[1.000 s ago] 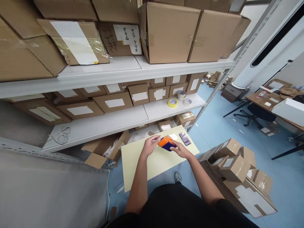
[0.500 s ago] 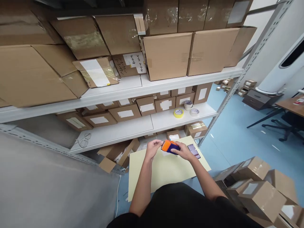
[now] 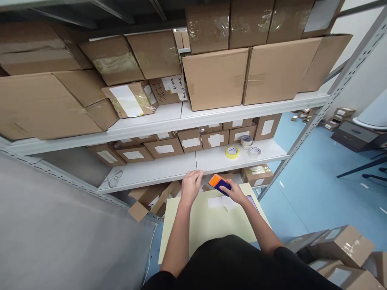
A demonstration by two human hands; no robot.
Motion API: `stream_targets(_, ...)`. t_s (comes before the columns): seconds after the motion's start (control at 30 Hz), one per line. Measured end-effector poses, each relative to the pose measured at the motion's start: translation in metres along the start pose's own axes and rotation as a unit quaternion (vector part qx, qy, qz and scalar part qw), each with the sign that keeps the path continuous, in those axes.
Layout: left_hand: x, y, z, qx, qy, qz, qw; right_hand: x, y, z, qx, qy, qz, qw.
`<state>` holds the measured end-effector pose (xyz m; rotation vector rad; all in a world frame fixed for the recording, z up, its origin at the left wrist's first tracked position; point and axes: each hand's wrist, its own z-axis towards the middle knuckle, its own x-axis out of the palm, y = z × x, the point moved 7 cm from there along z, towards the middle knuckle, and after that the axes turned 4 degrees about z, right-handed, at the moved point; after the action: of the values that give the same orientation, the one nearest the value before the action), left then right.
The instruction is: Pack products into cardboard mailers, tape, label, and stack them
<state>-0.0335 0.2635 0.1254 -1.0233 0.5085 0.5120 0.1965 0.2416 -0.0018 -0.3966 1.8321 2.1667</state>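
Observation:
My right hand (image 3: 235,191) is wrapped round a small orange and dark-blue box (image 3: 220,184), held tilted above the far edge of the pale yellow tabletop (image 3: 211,225). To its left my left hand (image 3: 192,186) is raised with thumb and fingertips pinched together. It is apart from the box, and whatever is in the pinch, if anything, is too small to make out. White paper pieces (image 3: 219,202) lie on the tabletop below the hands. A phone (image 3: 251,200) rests at the right, partly covered by my right forearm.
Ahead stands a metal shelf rack (image 3: 208,114) stacked with cardboard boxes (image 3: 216,80). A yellow tape roll (image 3: 232,152) and pale tape rolls (image 3: 254,152) sit on its middle shelf. An open carton (image 3: 151,197) is at the lower left; more boxes (image 3: 341,245) stand at the lower right.
My left hand has moved up and away from the box. My right hand still holds the box, now tilted more steeply. More white paper shows, and the view has shifted.

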Motion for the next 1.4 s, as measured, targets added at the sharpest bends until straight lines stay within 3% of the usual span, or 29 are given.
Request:
stream_targets(0.07, 0.001, -0.005, -0.009, -0.011, -0.040, 0.016, 0.999, -0.001, -0.001, 0.012, -0.006, -0.023, -0.026, 0.999)
stream_targets(0.2, -0.003, 0.007, -0.032, -0.111, -0.142, 0.008, 0.984, -0.007, -0.001, 0.048, -0.036, -0.054, -0.095, 0.993)
stream_targets(0.43, 0.015, 0.037, -0.040, -0.131, -0.047, -0.048, 0.989, -0.002, -0.016, 0.137, -0.034, -0.018, -0.223, 0.974)
stream_targets(0.63, 0.020, 0.047, -0.054, -0.143, -0.038, -0.067, 0.987, 0.020, -0.019, 0.183, 0.010, 0.046, -0.329, 0.943)
stream_targets(0.73, 0.016, 0.053, -0.063, -0.157, -0.043, -0.058, 0.985, 0.021, -0.014, 0.180, -0.010, 0.014, -0.340, 0.940)
stream_targets(0.83, 0.011, 0.060, -0.073, -0.177, -0.053, -0.046, 0.982, 0.021, -0.006, 0.160, -0.057, -0.037, -0.282, 0.957)
stream_targets(1.07, 0.017, 0.075, -0.111, -0.198, -0.064, 0.012, 0.978, 0.057, 0.009, 0.092, -0.178, -0.023, -0.102, 0.978)
stream_targets(1.27, 0.019, 0.086, -0.172, -0.252, -0.082, 0.065, 0.962, 0.115, -0.004, 0.058, -0.176, 0.067, -0.022, 0.982)
stream_targets(1.4, 0.002, 0.087, -0.225, -0.286, -0.120, 0.089, 0.946, 0.173, -0.003, 0.027, -0.147, 0.174, 0.016, 0.974)
